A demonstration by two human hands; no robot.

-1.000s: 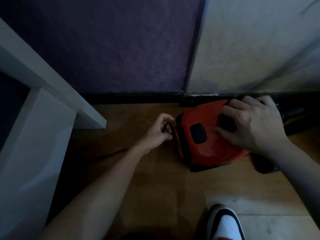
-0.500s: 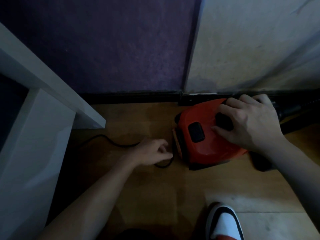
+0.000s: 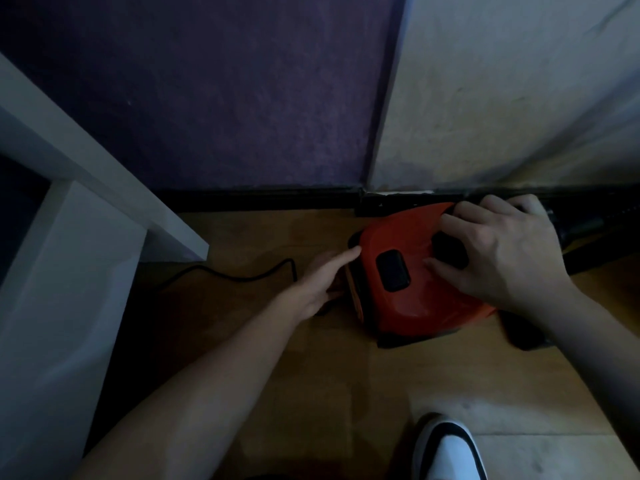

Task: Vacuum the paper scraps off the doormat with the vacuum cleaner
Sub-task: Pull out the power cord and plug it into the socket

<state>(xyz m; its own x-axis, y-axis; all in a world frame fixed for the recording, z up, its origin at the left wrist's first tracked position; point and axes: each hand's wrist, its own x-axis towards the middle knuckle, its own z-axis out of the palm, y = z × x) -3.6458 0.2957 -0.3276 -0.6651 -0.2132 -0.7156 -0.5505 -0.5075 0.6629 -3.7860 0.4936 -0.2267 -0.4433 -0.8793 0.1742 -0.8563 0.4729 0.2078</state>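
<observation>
The red vacuum cleaner [image 3: 412,292] sits on the wood floor against the black skirting. My right hand [image 3: 502,251] lies on top of it, fingers spread over a black part and pressing down. My left hand [image 3: 318,282] is at the vacuum's left end, index finger stretched out and touching the red shell. Its other fingers curl over the spot where the black power cord [image 3: 242,277] reaches the body. Whether they grip the cord is hidden. No doormat or paper scraps are in view.
A white furniture panel [image 3: 69,271] stands close on the left, and the cord runs under it. Purple wall [image 3: 207,98] and pale wall [image 3: 519,98] are straight ahead. A black hose part [image 3: 588,223] lies right of the vacuum. My white shoe [image 3: 446,448] is at the bottom.
My left hand pulled the cord out and away from the vacuum, then came back up to its left end. A loop of cord now lies on the floor. My right hand stayed put.
</observation>
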